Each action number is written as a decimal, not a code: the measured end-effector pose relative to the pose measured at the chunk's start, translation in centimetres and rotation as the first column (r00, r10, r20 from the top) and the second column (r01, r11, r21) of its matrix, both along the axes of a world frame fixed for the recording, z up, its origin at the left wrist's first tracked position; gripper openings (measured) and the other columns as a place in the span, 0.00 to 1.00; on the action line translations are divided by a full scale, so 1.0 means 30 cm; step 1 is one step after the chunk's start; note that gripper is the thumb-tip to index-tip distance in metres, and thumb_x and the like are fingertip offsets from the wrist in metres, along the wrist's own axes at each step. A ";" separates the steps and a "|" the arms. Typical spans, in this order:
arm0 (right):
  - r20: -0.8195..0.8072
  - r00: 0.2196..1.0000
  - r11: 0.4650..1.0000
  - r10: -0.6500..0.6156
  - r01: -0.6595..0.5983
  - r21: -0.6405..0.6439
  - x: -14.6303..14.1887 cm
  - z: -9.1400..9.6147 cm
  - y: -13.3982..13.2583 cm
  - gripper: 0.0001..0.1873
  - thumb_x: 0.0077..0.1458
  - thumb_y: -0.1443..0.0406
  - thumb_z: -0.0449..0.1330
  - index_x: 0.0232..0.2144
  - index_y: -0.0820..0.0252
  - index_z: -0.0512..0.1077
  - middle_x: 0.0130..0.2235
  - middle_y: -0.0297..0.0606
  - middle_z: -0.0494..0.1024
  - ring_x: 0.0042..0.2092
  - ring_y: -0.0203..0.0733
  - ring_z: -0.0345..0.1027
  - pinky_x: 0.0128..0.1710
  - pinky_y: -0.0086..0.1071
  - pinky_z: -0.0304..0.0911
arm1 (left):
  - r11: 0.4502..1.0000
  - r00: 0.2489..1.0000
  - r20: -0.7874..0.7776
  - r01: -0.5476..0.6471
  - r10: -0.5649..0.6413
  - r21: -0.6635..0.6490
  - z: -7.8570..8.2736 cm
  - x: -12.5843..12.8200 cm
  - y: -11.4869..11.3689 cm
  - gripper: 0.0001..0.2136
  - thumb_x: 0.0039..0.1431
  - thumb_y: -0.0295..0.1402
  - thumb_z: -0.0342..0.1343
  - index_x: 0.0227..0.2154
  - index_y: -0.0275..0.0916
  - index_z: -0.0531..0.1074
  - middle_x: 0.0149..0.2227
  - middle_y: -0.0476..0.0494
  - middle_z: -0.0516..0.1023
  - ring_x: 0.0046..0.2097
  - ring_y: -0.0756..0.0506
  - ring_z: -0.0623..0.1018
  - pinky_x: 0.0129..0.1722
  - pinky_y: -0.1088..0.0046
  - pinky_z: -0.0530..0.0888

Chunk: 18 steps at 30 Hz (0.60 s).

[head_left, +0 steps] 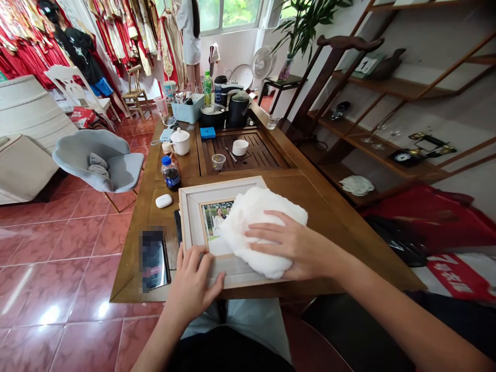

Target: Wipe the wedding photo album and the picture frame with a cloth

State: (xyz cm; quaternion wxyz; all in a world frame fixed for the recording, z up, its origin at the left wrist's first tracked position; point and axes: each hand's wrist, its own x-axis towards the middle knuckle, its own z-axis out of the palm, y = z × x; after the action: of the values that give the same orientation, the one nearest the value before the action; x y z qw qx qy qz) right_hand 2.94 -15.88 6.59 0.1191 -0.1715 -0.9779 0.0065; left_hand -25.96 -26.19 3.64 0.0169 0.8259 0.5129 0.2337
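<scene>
A white picture frame with a photo in it lies flat on the near end of the wooden table. My left hand rests on the frame's near left corner, fingers spread and flat. My right hand lies flat with fingers stretched out on a fluffy white cloth, pressing it onto the frame's glass. The cloth covers the right half of the photo.
A phone and a white earbud case lie left of the frame. Behind it stand a bottle, a white teapot, cups and a kettle on a tea tray. A grey chair stands left, shelves right.
</scene>
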 end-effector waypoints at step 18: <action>-0.058 0.996 0.997 -0.065 0.067 0.029 0.016 0.004 -0.040 0.18 0.57 0.60 0.60 0.48 0.59 0.75 0.53 0.48 0.81 0.55 0.54 0.72 0.60 0.55 0.54 | 1.000 1.000 -0.005 -0.002 0.002 0.008 -0.015 0.002 -0.002 0.09 0.67 0.35 0.54 0.47 0.40 0.66 0.48 0.38 0.74 0.52 0.37 0.76 0.63 0.38 0.68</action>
State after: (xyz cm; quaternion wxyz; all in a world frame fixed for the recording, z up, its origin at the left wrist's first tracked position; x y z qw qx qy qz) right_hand 3.43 -17.10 6.69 0.1499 -0.2015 -0.9679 -0.0078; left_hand -25.88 -26.24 3.20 0.0119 0.8261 0.5127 0.2336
